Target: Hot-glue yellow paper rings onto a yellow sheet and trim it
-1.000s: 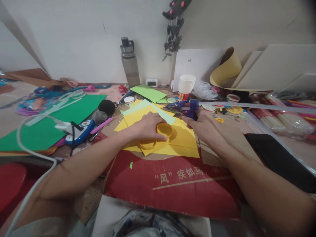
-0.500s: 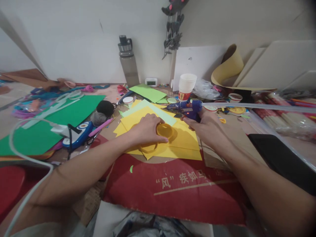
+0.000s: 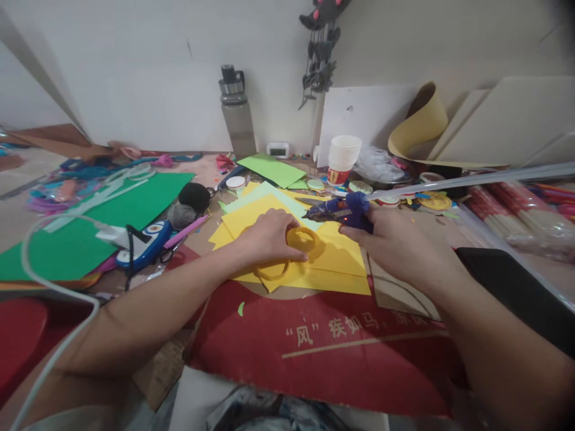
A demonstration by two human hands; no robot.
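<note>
My left hand (image 3: 274,234) is wrapped round a yellow ring (image 3: 302,239) standing on yellow paper sheets (image 3: 339,257). A second yellow loop (image 3: 273,272) lies just in front of that hand, partly hidden by it. My right hand (image 3: 390,236) grips a blue glue gun (image 3: 344,211), its nozzle pointing left above the paper, behind and right of the ring. A small red light shows on the gun, and a long clear glue stick (image 3: 467,178) sticks out of its back to the right. Pale green paper (image 3: 256,194) lies behind the yellow sheets.
A red cardboard (image 3: 323,365) lies in front. A grey bottle (image 3: 238,123) and stacked paper cups (image 3: 344,157) stand at the back. Green sheets (image 3: 148,206) and a white cable (image 3: 33,257) are left. A black phone-like slab (image 3: 507,287) lies right.
My right hand has moved slightly right and down with the glue gun, and the glue stick's far end now tilts higher. My left hand stays on the ring. The view has shifted slightly.
</note>
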